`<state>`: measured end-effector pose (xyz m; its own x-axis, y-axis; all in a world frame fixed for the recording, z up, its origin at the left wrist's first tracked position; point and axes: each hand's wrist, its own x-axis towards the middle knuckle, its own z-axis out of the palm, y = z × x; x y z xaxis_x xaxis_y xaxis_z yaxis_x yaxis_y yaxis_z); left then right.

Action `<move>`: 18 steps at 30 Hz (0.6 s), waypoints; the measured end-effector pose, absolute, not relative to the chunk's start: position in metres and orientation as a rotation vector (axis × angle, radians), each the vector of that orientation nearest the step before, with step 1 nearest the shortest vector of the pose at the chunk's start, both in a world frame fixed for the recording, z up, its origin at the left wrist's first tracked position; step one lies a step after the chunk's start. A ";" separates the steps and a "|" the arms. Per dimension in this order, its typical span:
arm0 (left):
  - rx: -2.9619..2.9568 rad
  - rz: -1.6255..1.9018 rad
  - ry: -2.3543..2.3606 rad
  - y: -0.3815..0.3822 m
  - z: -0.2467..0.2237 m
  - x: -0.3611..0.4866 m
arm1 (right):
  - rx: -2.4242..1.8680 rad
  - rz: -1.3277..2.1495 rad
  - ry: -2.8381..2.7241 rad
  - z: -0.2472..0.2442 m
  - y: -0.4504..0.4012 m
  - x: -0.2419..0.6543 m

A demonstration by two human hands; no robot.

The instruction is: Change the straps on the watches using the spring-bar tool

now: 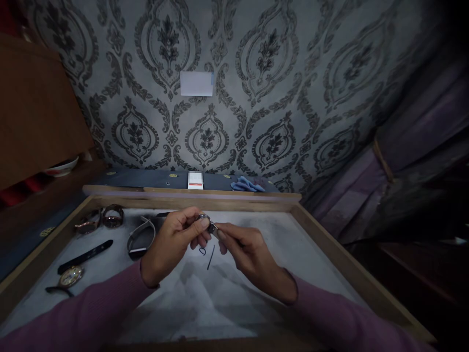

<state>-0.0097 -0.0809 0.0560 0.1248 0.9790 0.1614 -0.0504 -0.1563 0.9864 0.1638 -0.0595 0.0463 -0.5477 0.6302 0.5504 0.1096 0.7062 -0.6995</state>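
My left hand (176, 240) is closed on a small watch (205, 218), its thumb lying across the near side. At the watch's right edge, my right hand (250, 248) is pinched on a thin, small piece too tiny to name. Both hands are over the middle of a white-lined wooden tray (322, 249). Below them on the lining lie a thin dark stick (211, 257) and a small dark loop (202, 251). A watch with a light band (141, 238) stands just left of my left hand.
At the tray's left lie two bracelet-like watches (113, 216) and a round-faced watch (71, 276) with a black strap (86, 256). Behind the tray's back edge are a lit phone (195, 180) and a blue cloth (247, 184). A wooden cabinet (40, 107) stands left, a curtain (366, 166) right.
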 end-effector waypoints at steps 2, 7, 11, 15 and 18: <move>1.394 1.229 1.022 -0.081 0.057 -0.010 | -0.592 0.768 -2.084 0.046 -0.059 0.165; 1.479 1.215 1.055 -0.082 0.058 -0.012 | -0.618 0.724 -2.123 0.048 -0.060 0.166; 1.564 1.210 1.090 -0.084 0.060 -0.013 | -0.619 0.705 -2.148 0.050 -0.060 0.165; 1.655 1.205 1.089 -0.087 0.060 -0.012 | -0.603 0.697 -2.173 0.051 -0.060 0.165; 1.608 1.215 1.088 -0.087 0.059 -0.011 | -0.573 0.690 -2.148 0.051 -0.060 0.165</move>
